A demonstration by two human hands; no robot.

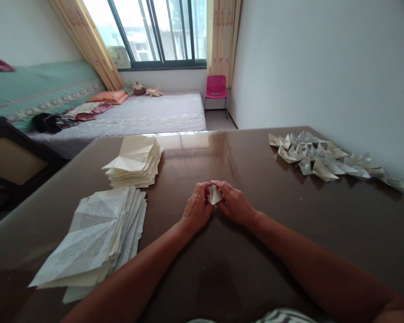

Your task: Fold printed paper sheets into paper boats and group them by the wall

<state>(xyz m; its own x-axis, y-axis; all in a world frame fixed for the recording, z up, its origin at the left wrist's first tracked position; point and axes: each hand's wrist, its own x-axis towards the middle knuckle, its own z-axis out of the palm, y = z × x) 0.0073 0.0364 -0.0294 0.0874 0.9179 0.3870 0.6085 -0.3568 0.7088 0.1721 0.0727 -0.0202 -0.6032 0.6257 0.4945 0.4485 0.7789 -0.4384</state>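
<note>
A small folded paper piece (214, 195) is held between my two hands over the brown table (256, 269). My left hand (197, 207) grips its left side, with the fingers curled round it. On the other side, my right hand (234, 202) has its fingers closed on the paper's right edge. Creased printed sheets (90, 229) lie in a loose stack to the left of my left hand. Behind them sits a second stack of cream-coloured creased sheets (134, 159). Several folded paper shapes (309, 152) are grouped at the table's back right.
Past the table's far edge are a bed (168, 112) with pillows, clothes and soft toys, and a pink chair (216, 88) by the window. A dark wooden piece of furniture (16, 166) stands at the left. A white wall (316, 72) borders the right side.
</note>
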